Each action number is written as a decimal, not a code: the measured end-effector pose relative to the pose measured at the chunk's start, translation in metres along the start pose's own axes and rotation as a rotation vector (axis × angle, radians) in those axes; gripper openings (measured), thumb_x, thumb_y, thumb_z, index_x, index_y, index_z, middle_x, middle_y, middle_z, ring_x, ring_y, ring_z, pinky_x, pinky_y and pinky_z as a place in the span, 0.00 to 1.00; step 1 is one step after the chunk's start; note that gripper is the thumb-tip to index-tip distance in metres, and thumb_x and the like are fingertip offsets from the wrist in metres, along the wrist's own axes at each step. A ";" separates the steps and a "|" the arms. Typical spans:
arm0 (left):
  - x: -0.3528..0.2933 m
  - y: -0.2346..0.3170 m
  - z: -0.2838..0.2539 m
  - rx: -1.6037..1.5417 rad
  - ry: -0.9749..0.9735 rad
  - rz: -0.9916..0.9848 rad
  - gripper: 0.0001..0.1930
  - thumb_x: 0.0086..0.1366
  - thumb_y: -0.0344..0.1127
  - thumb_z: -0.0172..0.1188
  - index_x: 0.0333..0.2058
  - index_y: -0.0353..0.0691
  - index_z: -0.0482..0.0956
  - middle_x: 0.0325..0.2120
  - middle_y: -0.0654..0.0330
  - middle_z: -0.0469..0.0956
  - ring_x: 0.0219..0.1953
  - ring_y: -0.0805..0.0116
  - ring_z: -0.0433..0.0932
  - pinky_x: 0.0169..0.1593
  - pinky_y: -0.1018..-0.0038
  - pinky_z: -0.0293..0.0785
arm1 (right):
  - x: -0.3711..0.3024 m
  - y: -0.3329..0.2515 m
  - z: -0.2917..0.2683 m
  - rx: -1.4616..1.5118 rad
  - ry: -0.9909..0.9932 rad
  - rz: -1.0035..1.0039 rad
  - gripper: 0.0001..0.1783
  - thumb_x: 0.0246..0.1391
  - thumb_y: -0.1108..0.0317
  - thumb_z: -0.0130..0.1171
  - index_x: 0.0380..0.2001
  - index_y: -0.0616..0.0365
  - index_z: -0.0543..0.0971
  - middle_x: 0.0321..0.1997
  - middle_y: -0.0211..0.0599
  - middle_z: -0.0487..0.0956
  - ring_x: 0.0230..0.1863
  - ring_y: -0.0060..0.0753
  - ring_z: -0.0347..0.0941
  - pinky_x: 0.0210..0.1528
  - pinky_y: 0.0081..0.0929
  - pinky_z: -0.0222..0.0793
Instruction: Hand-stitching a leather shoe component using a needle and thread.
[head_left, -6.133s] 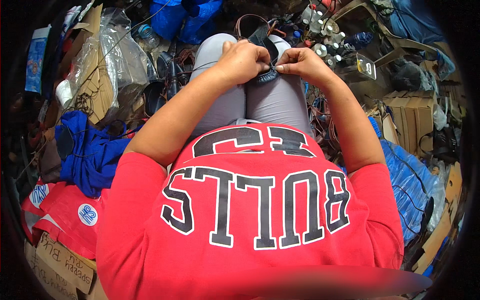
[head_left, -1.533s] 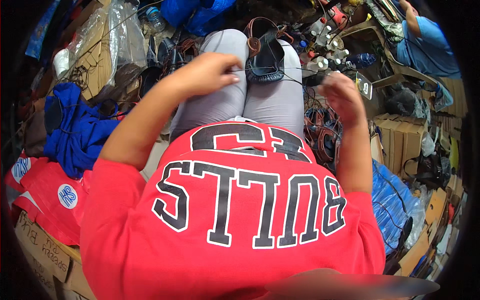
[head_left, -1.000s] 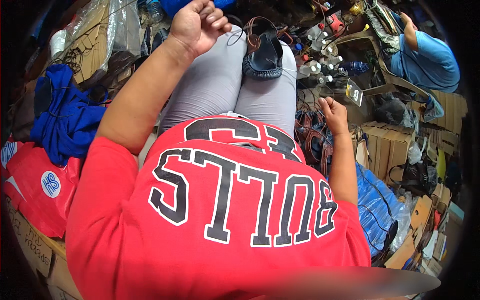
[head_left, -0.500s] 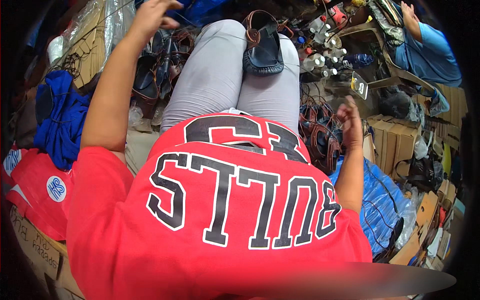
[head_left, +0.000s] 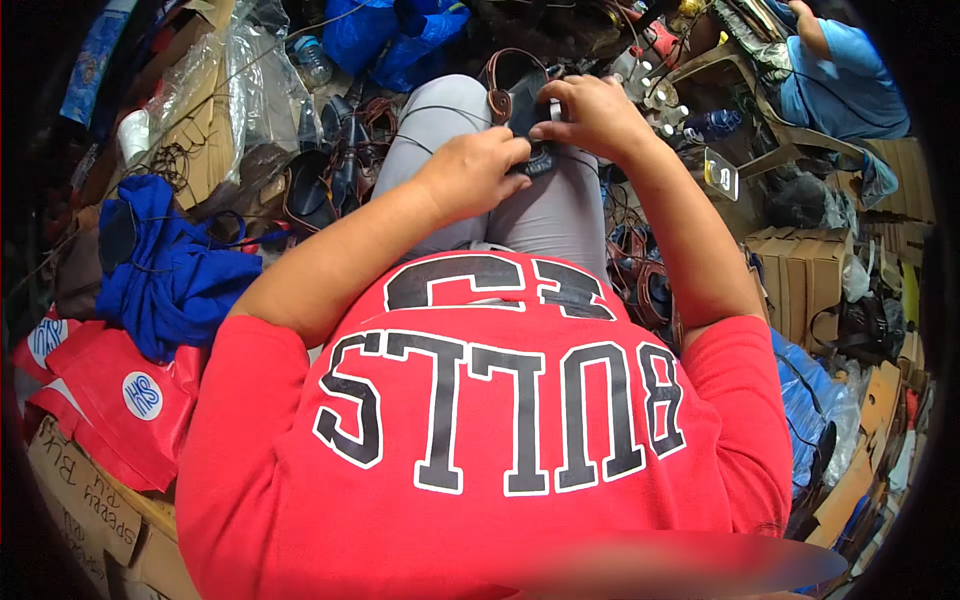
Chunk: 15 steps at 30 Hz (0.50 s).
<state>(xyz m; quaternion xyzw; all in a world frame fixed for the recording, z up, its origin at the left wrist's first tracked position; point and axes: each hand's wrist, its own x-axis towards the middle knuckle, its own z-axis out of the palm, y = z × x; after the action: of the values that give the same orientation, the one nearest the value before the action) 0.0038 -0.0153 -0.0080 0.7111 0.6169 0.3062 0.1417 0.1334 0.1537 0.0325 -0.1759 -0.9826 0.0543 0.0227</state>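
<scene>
A dark moccasin-style leather shoe (head_left: 541,161) with a brown strap or lace around its opening rests between my knees, its rounded toe toward me. My left hand (head_left: 474,174) is closed in a pinch at the left of the toe. From the other side my right hand (head_left: 598,116) bends over the shoe, thumb and fingers drawn together beside its opening. A small pale piece (head_left: 555,108) shows at the right fingers; its kind is unclear. What either hand pinches is hidden. Thin dark thread (head_left: 440,108) loops across my left knee.
More dark and brown shoes lie left of my legs (head_left: 345,130) and to the right (head_left: 640,255). Several plastic bottles (head_left: 668,115) stand beyond the right hand. Blue cloth (head_left: 165,260) lies at left, cardboard boxes (head_left: 800,275) at right. Another person's blue sleeve (head_left: 850,80) shows far right.
Both hands were spread wide, the left far up and the right beside the thigh. They have come inward to the shoe, and their fingers have closed there.
</scene>
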 end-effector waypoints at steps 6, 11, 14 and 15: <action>-0.002 -0.006 -0.013 0.001 -0.051 0.031 0.10 0.55 0.38 0.62 0.32 0.39 0.76 0.28 0.54 0.75 0.31 0.52 0.76 0.35 0.63 0.72 | -0.005 -0.004 0.015 0.309 -0.030 0.333 0.29 0.37 0.43 0.67 0.40 0.48 0.76 0.35 0.38 0.79 0.41 0.41 0.75 0.43 0.38 0.66; 0.045 -0.044 -0.048 -0.173 0.153 -0.216 0.13 0.58 0.41 0.60 0.32 0.36 0.80 0.28 0.55 0.81 0.32 0.65 0.80 0.37 0.72 0.73 | -0.013 -0.003 0.019 0.360 -0.063 0.331 0.32 0.37 0.46 0.68 0.44 0.51 0.75 0.39 0.40 0.77 0.42 0.44 0.74 0.43 0.36 0.69; 0.084 -0.087 -0.045 0.093 0.053 -0.423 0.22 0.53 0.53 0.61 0.33 0.38 0.82 0.31 0.51 0.81 0.36 0.57 0.80 0.41 0.67 0.74 | -0.014 -0.013 0.017 0.256 0.116 0.274 0.33 0.37 0.47 0.69 0.47 0.50 0.73 0.44 0.38 0.74 0.44 0.44 0.74 0.45 0.37 0.68; 0.092 -0.092 -0.044 0.157 -0.047 -0.506 0.25 0.52 0.56 0.61 0.35 0.38 0.82 0.34 0.49 0.80 0.39 0.54 0.79 0.44 0.64 0.74 | -0.014 -0.018 0.012 0.251 0.117 0.264 0.33 0.37 0.47 0.69 0.47 0.50 0.73 0.44 0.38 0.74 0.44 0.44 0.74 0.45 0.37 0.68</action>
<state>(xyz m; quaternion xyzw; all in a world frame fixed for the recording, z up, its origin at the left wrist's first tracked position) -0.0911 0.0842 -0.0031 0.5500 0.7933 0.1957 0.1727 0.1395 0.1304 0.0219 -0.3018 -0.9336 0.1686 0.0940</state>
